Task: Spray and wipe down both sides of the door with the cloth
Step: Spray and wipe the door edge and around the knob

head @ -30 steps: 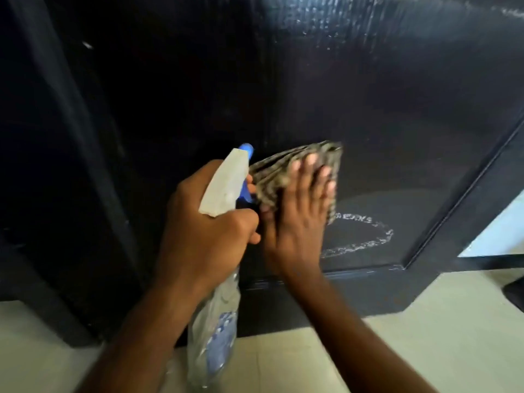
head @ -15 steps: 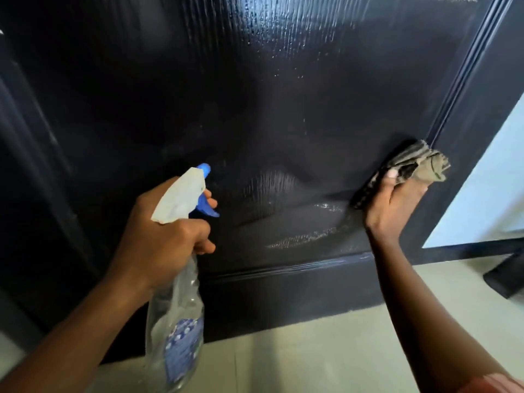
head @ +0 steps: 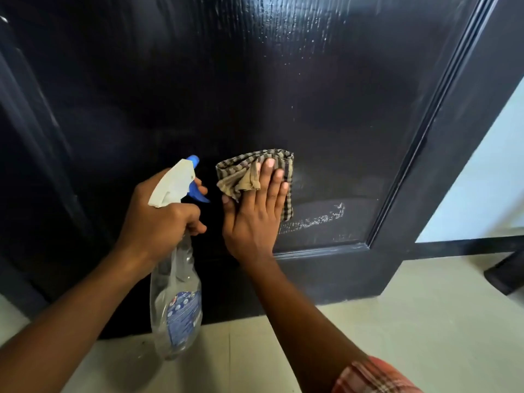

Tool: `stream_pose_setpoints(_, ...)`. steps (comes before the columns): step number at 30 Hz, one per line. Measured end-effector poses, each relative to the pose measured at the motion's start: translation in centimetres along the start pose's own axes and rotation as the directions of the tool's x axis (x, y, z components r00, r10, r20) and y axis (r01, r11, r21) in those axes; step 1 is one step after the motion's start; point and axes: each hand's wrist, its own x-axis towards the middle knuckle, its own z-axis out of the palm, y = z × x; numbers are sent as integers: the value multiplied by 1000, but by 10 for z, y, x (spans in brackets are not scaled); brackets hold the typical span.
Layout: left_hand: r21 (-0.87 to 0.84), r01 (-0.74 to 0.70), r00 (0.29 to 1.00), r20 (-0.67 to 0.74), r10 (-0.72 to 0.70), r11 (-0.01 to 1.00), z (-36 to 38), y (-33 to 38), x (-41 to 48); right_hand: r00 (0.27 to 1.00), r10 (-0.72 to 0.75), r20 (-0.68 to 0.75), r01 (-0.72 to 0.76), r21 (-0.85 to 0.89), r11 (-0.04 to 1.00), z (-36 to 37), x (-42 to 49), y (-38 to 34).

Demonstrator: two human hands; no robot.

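Observation:
A glossy black door (head: pixel 326 103) fills most of the view, wet with spray streaks near the top and a foamy smear (head: pixel 317 219) low on its lower panel. My right hand (head: pixel 255 214) presses a folded brown checked cloth (head: pixel 241 174) flat against the lower panel with straight fingers. Just left of it, my left hand (head: pixel 161 219) grips the neck of a clear spray bottle (head: pixel 177 302) with a white head and a blue nozzle pointing at the door.
Pale floor tiles (head: pixel 411 321) run along the door's bottom edge. The door's right edge (head: pixel 465 131) stands open beside a light wall (head: pixel 487 180) with a dark skirting strip. A dark object (head: pixel 504 273) sits on the floor at far right.
My right hand has swept the cloth from the panel's right edge back leftwards to the middle, next to the bottle. The left hand and the bottle have shifted slightly to the right.

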Motion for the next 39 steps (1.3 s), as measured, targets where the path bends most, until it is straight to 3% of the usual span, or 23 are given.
stream_pose_setpoints(3,7,8,1000,24,-8,1000,8,-6,-1,999,-43,-9,43,-18,999,-11,2,38)
stream_pose_setpoints(8,23,17,998,60,-18,1000,15,-19,-3,997,37,-67,-39,-30,999,-41,2,133)
stream_pose_setpoints(11,38,8,996,86,-11,999,16,-28,-2,964,243,-105,-247,-23,969,-54,0,164)
stream_pose_setpoints(14,36,4,994,107,-8,999,13,-36,-6,902,395,-175,-381,108,918,-56,0,171)
stream_pose_setpoints(17,40,29,992,122,-34,999,8,-43,-7,837,536,-114,-519,149,842,-39,-8,150)
stream_pose_setpoints(18,44,39,992,120,-44,998,7,-46,-6,853,517,-69,-505,138,852,-29,-18,136)
stream_pose_setpoints(21,45,44,993,112,-49,998,10,-56,-4,972,231,43,-234,95,968,9,-67,70)
stream_pose_setpoints(24,58,13,993,117,-20,998,15,-60,-7,987,129,99,-135,54,989,37,-103,24)
stream_pose_setpoints(27,73,0,994,112,-8,997,12,-67,-12,990,91,111,-93,7,996,31,-103,53)
stream_pose_setpoints(29,69,9,995,101,-16,998,7,-72,-17,980,192,58,-195,38,980,13,-96,101)
stream_pose_setpoints(31,81,18,995,94,-26,997,0,-77,-23,911,411,-18,-406,121,906,-7,-84,153)
stream_pose_setpoints(33,97,32,994,102,-41,995,-5,-84,-28,839,543,-34,-524,215,824,-24,-74,182)
stream_pose_setpoints(37,82,58,992,107,-67,995,-16,-95,-30,762,640,-103,-588,304,749,-19,-64,167)
stream_pose_setpoints(39,85,49,993,107,-58,995,-20,-96,-31,774,621,-123,-577,266,772,3,-67,141)
